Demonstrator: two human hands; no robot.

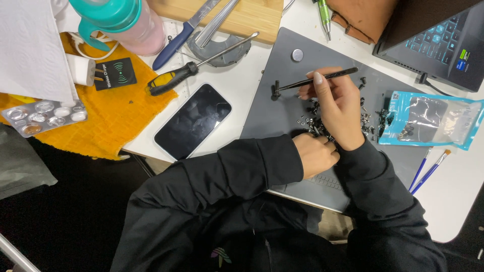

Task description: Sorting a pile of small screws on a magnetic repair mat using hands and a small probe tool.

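1. Right hand (339, 108) gripped a thin black tool (315, 79), tip over the grey mat (275, 108).
2. Left hand (316, 152) was curled narrow at the screw pile (317, 123) on the mat; held item too small to tell.
3. Blue bag (428, 120) lay just right of the mat.
4. Phone (192, 121) lay left of the mat, face up.
5. Screwdriver (174, 78) sat left of the mat, beyond the phone.
6. Laptop (443, 40) stood past the mat's far right corner.

Grey mat (275, 108), black tool (322, 78), orange cloth (108, 126), teal-lidded pink bottle (126, 20), light-blue packet (428, 121).
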